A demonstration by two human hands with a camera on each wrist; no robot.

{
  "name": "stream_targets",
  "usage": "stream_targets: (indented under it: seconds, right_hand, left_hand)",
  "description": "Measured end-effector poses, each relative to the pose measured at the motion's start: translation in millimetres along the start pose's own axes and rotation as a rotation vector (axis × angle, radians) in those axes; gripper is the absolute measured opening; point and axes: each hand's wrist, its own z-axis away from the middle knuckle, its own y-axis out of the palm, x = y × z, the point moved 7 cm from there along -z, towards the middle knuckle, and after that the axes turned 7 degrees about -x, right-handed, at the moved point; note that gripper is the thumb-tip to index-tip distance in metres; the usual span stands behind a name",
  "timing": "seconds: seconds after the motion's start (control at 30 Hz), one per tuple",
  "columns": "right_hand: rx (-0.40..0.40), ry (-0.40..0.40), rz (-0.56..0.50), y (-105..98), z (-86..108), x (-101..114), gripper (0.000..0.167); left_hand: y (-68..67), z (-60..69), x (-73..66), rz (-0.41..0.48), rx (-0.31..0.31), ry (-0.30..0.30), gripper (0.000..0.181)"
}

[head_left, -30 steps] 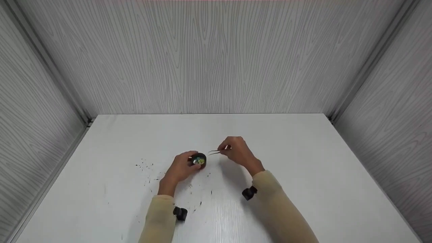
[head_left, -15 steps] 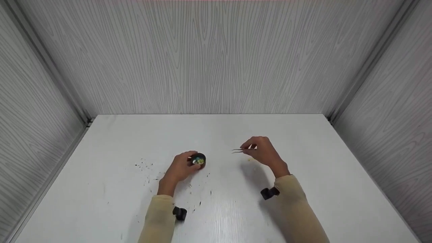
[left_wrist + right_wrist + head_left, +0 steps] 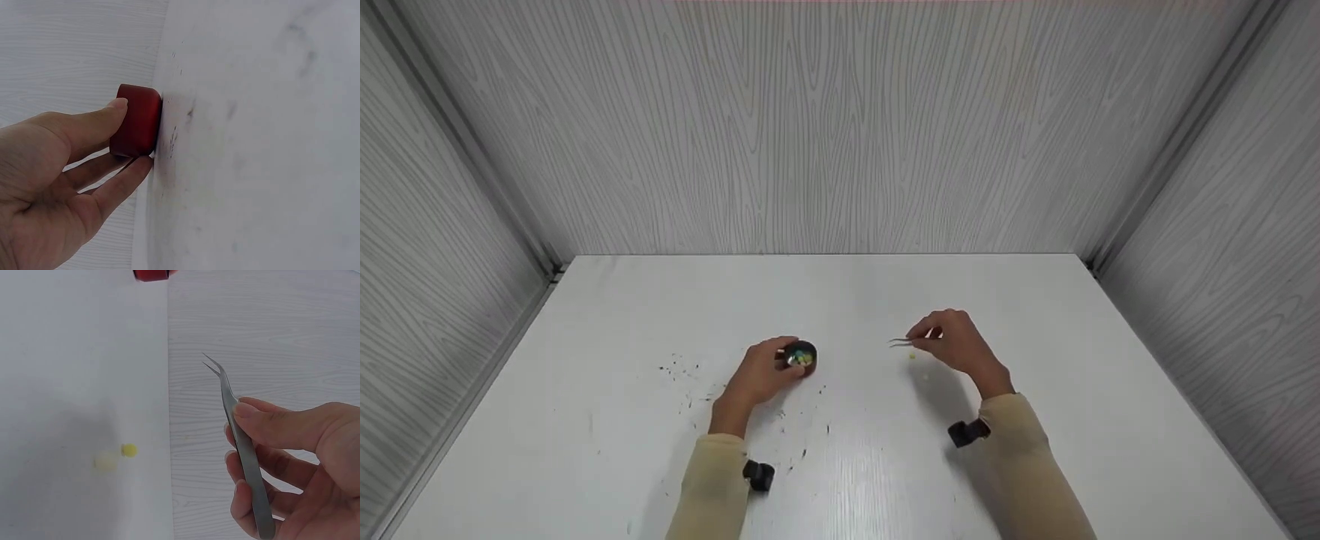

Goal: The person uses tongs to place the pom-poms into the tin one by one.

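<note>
My left hand (image 3: 757, 375) grips a small dark red cup (image 3: 138, 121) by its side, thumb on one wall and fingers on the other. Seen from above, the cup holds several small blue, green and yellow pieces (image 3: 802, 358). In my right hand (image 3: 960, 345) are bent-tip metal tweezers (image 3: 243, 444), pinched between thumb and fingers. Their two points stand slightly apart with nothing between them. Below the right hand, a small round yellow piece (image 3: 129, 450) lies on the white tabletop, and a paler, cream piece (image 3: 105, 462) lies close by.
Dark specks and scuff marks (image 3: 679, 367) are scattered over the white table (image 3: 1020, 300) around the left hand. Grey wood-grain panels (image 3: 825, 127) enclose the table at the back and both sides. Black wrist cameras (image 3: 969, 433) sit on both sleeves.
My right hand has moved right with the tweezers, away from the cup, then slightly lower. The yellow piece now shows beneath it. The left hand and cup have stayed practically in place.
</note>
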Motion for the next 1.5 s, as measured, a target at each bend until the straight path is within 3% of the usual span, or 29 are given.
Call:
stream_targets:
  seconds: [0.6, 1.1, 1.5]
  right_hand:
    - [0.023, 0.074, 0.065, -7, 3.5, -26, 0.012]
    - [0.038, 0.162, 0.099, 0, 4.9, -53, 0.010]
    - [0.006, 0.159, 0.111, -3, 4.0, -57, 0.013]
  left_hand:
    - [-1.6, 0.1, -0.5, 0.006, -0.011, 0.006, 0.051]
    - [-1.6, -1.2, 1.4, 0.002, 0.005, 0.009, 0.053]
    - [-1.8, -2.0, 0.7, 0.008, 0.004, 0.004, 0.054]
